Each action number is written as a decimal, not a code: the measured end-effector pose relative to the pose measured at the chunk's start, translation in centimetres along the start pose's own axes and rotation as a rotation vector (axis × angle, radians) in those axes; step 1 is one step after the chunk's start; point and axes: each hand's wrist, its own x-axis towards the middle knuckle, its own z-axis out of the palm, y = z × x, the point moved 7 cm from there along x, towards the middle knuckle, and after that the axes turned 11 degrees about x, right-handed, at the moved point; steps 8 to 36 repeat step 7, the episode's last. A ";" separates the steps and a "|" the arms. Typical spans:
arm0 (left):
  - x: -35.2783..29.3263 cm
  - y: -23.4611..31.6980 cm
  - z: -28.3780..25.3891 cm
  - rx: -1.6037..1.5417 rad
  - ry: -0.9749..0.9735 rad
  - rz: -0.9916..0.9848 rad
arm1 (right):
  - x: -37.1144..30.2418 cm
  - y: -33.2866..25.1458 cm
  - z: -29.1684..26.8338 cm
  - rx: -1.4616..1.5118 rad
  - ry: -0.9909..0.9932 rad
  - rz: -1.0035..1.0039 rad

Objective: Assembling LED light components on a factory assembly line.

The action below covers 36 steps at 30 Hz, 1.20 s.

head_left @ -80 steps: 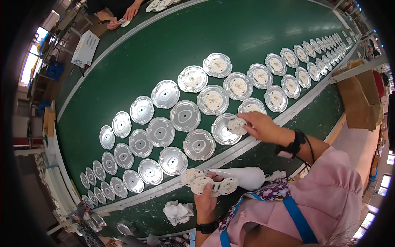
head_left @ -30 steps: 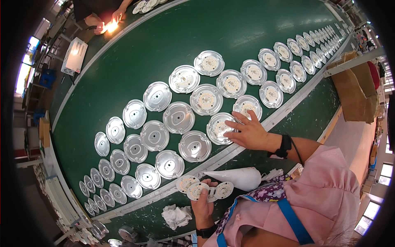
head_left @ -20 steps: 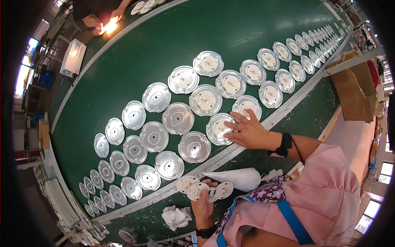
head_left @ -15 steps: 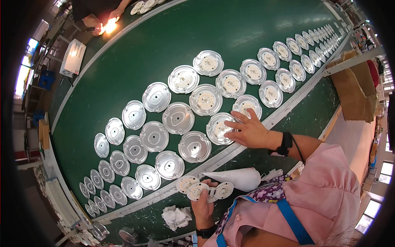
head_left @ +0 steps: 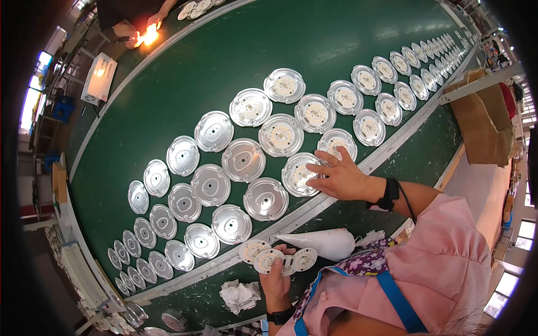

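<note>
In my left hand (head_left: 275,283) are several round white LED boards (head_left: 269,261), fanned out and gripped between thumb and fingers near the table's front edge. My right hand (head_left: 343,178) has its fingers spread over a silver metal disc (head_left: 287,182) in the nearest row. Its fingertips rest at the white LED board (head_left: 302,175) lying inside that disc; part of the board is hidden. Just behind those fingers is another disc with an LED board (head_left: 340,140). Discs to the right hold LED boards, while a disc to the left (head_left: 265,199) shows bare metal.
A white cone-shaped bag (head_left: 322,243) lies on the front ledge, with a crumpled white cloth (head_left: 240,297) to its left. A metal rail (head_left: 224,260) runs along the green table (head_left: 168,106). Across it, another person's hands (head_left: 147,33) work by a bright glow near a white box (head_left: 100,78).
Very little differs. My left hand and its LED boards have shifted slightly left; my right hand stays at the same disc.
</note>
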 end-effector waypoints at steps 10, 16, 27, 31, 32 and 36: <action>0.1 -0.3 -0.3 0.004 -0.008 -0.011 | 0.0 0.0 0.1 0.001 -0.027 0.002; 0.1 -0.3 -0.3 0.004 -0.008 -0.011 | 0.0 0.0 0.1 0.001 -0.027 0.002; 0.1 -0.3 -0.3 0.004 -0.008 -0.011 | 0.0 0.0 0.1 0.001 -0.027 0.002; 0.1 -0.3 -0.3 0.004 -0.008 -0.011 | 0.0 0.0 0.1 0.001 -0.027 0.002; 0.1 -0.3 -0.3 0.004 -0.008 -0.011 | 0.0 0.0 0.1 0.001 -0.027 0.002; 0.1 -0.3 -0.3 0.004 -0.008 -0.011 | 0.0 0.0 0.1 0.001 -0.027 0.002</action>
